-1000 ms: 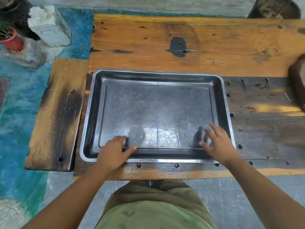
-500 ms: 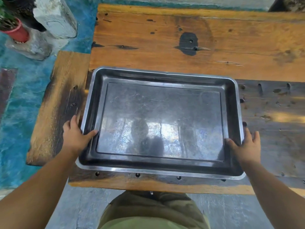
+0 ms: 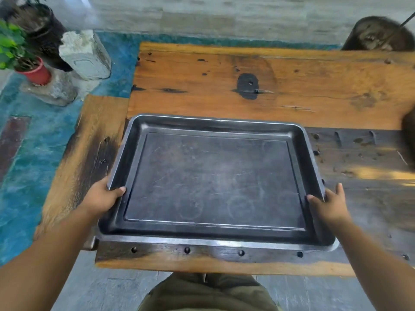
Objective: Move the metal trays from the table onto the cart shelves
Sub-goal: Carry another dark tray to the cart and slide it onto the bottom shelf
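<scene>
A large dark metal tray (image 3: 215, 180) is over the near part of the wooden table (image 3: 269, 86), its near edge raised and close to me. My left hand (image 3: 102, 197) grips the tray's left rim, thumb inside the tray. On the opposite rim, my right hand (image 3: 330, 205) holds on with its thumb over the edge and its fingers outside. The tray is empty. No cart is in view.
A lower wooden side board (image 3: 85, 158) juts out left of the table. On the blue floor at the far left stand a red plant pot (image 3: 36, 72) and a white block (image 3: 84, 55). A dark wooden stump (image 3: 377, 34) stands behind the table's far right corner.
Both hands went from the tray's near edge out to its left and right rims and took hold. The tray has since tilted up toward me and looks lifted off the table.
</scene>
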`<state>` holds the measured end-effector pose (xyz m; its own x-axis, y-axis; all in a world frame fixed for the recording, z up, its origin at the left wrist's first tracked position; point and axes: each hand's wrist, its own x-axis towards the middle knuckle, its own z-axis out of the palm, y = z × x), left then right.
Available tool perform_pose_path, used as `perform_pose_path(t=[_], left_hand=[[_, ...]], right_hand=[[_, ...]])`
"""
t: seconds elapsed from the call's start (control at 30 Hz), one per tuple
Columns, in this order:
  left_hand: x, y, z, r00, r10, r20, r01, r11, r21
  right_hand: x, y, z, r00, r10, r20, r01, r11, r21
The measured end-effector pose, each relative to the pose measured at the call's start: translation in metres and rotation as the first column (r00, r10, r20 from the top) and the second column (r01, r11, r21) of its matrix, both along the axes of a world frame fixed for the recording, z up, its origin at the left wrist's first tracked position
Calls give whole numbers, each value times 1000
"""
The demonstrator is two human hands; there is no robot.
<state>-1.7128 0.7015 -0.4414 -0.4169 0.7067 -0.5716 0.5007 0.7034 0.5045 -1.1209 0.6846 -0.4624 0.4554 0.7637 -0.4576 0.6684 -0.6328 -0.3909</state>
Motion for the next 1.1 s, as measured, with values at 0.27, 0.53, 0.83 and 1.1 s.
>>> perform_pose_path(t=[0.27,0.53,0.83,1.1], left_hand=[[-34,16,94,990,51,129,-59,996,65],[-85,-12,199,946,161,280,-215,961,174],[-100,-161,250,800,460,384,-564,795,223],[-55,-383,269,547,746,380,-837,480,263]], right_hand=[[-33,34,96,983,-71,-169,85,993,80],[-81,98,191,941,96,-326,-44,985,165],[-168,166,245,756,408,-511,-312,912,267],[-317,134,263,450,684,-575,-656,690,307]])
